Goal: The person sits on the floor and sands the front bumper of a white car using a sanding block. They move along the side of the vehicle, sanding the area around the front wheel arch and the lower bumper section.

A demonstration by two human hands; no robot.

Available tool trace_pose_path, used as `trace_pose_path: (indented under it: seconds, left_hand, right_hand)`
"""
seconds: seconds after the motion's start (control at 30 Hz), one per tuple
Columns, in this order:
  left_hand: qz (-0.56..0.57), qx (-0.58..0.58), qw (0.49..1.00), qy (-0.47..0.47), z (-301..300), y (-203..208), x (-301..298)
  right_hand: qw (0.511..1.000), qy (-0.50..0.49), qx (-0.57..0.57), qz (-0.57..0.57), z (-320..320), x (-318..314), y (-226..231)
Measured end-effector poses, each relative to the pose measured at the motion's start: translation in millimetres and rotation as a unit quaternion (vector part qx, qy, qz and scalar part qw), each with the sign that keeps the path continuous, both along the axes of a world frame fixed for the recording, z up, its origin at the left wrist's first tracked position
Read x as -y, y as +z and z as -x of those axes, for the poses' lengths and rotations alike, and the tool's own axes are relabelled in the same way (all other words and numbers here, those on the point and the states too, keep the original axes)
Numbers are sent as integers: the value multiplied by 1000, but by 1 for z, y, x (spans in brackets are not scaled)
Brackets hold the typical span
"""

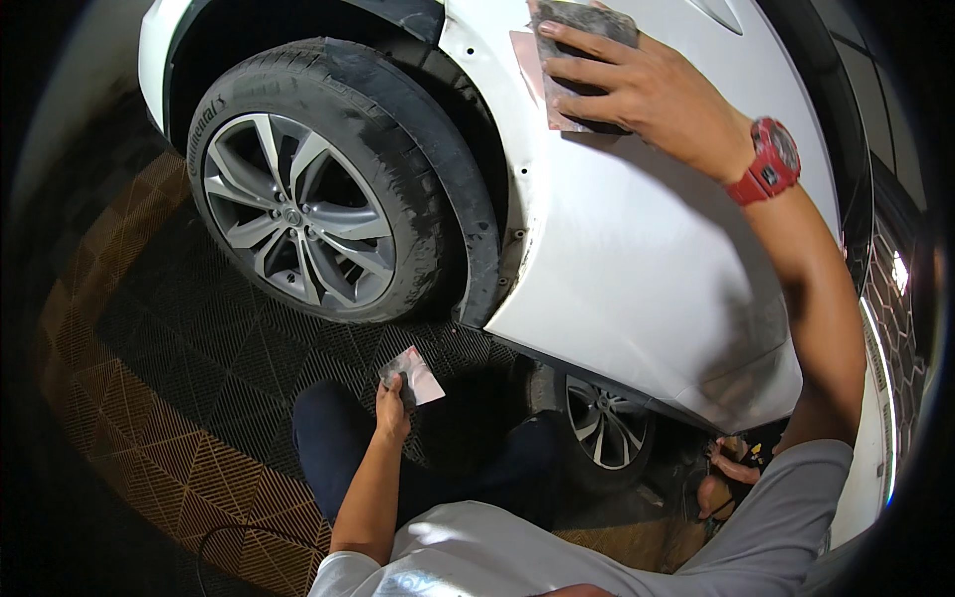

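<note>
My right hand, a red watch on its wrist, presses a dark grey pad against the white body panel of a car. A pinkish sheet sticks out from beside the pad. Lower down, my left hand pinches a small square sheet, pale pink with a grey smudged part, between thumb and fingers. This sheet is held above my knee, away from the car. Its underside is hidden.
A car wheel with silver spokes stands left of the panel, inside the bare-edged wheel arch. Another wheel shows beyond the sill. Black and tan grid tiles cover the floor. Another person's hand appears at lower right.
</note>
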State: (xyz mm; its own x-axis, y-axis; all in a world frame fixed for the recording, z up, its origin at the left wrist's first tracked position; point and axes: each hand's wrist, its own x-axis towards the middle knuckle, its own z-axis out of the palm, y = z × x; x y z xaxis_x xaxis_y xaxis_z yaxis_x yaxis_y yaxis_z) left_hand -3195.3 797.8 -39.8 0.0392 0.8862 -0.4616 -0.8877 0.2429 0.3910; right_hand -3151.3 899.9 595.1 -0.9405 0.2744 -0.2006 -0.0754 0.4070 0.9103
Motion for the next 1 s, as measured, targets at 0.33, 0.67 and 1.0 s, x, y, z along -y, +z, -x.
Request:
trace_pose_path:
  seconds: [0.33,0.67,1.0]
  left_hand:
    - [1,17,1000,-2,1,8,6]
    - [5,-7,1000,-4,1,-9,-1]
    - [-39,-13,994,99,12,2,3]
  right_hand:
    - [998,-16,59,8,20,-22,-7]
    - [998,-34,-43,8,-58,3,-16]
    - [975,-100,-198,16,-127,49,-47]
